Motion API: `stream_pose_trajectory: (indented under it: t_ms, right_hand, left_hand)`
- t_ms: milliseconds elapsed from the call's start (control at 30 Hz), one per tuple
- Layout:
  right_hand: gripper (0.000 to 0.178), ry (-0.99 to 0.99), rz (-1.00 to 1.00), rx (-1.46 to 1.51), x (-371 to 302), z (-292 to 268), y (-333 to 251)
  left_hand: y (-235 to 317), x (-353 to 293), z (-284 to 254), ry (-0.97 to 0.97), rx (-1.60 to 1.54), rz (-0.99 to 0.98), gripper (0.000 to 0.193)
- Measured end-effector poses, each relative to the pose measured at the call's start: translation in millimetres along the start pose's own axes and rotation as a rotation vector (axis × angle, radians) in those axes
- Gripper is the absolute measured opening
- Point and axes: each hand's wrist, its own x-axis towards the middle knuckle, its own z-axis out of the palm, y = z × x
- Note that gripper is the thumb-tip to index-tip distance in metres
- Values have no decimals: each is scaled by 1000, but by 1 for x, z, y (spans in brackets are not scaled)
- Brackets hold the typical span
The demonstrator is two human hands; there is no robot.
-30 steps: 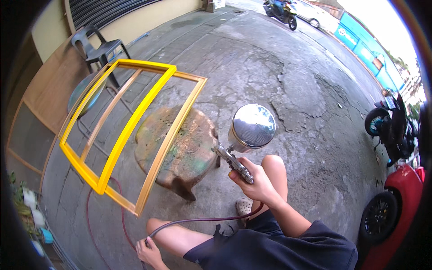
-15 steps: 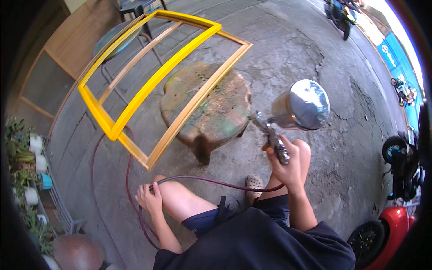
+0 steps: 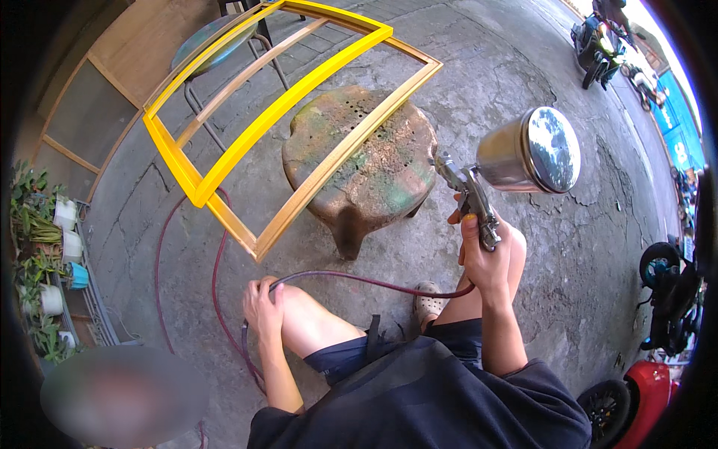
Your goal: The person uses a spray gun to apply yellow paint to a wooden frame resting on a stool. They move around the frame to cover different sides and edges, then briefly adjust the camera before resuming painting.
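Observation:
My right hand is wrapped round the grip of a metal spray gun, its shiny cup tilted out to the right. The nozzle points left towards a wooden frame, with a gap between. Yellow paint covers part of the frame, and some of its bars are bare wood. By my left knee, my left hand is closed on a dark red hose, which runs across to my right wrist. Under the frame stands a round, paint-stained stool; what bears the frame cannot be made out.
A round blue-topped stool stands behind the frame's far left. Potted plants line a rack at left. Parked motorbikes stand at right, and another motorbike is farther off. A blurred patch hides the lower left.
The view has shifted, so the frame and stool sit farther right and higher. My right hand has raised the spray gun slightly. My left hand still grips the hose. The far motorbikes appear in different places.

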Motion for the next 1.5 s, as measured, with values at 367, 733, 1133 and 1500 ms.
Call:
stream_pose_trajectory:
  t_ms: [367, 733, 1133, 1500]
  right_hand:
    - [26, 90, -3, 30, 15, -15, 2]
    - [17, 184, 5, -35, 14, -24, -15]
    - [17, 71, -68, -108, 49, -12, -21]
    - [20, -77, -188, -122, 85, 24, 0]
  left_hand:
    - [-44, -15, -3, 13, -3, 239, 26]
    - [2, -9, 15, -144, -45, 229, 32]
    - [33, -19, -5, -61, -112, 117, 18]
    - [17, -47, -39, 374, 2, -90, 23]
